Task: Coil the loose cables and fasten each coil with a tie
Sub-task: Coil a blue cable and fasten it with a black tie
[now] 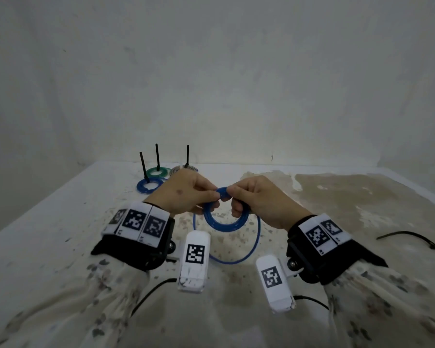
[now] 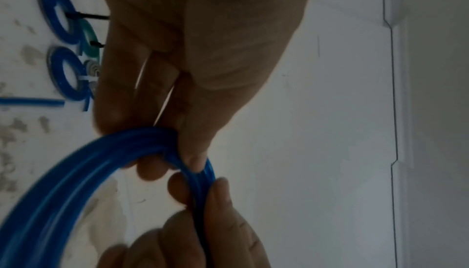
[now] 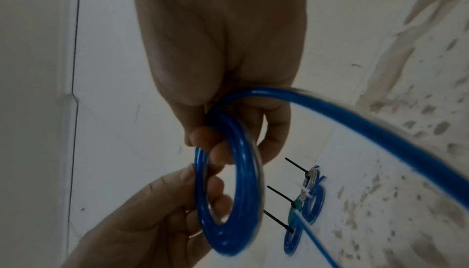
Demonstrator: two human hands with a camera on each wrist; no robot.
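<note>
Blue cable coil (image 1: 225, 217): held upright above the worktop (image 1: 60, 234) between both hands, its top arc pinched, several turns wound together
Left hand (image 1: 186, 194): fingers curled, the grip closed on the upper left of the coil by thumb and fingertips
Right hand (image 1: 259, 199): fingers curled round the coil's upper right; the grip is closed on it, with fingers passed through the ring
Loose cable tail (image 1: 251, 249): a single blue strand is seen looping down from the coil onto the worktop below the hands
Finished coils: a blue coil (image 1: 150, 185), a green coil (image 1: 158, 172) and a grey coil (image 1: 183, 169) are laid at the far left, each fastened with a black tie standing upright
Spare black tie (image 1: 407, 237): laid on the worktop at the right, well apart from the hands
</note>
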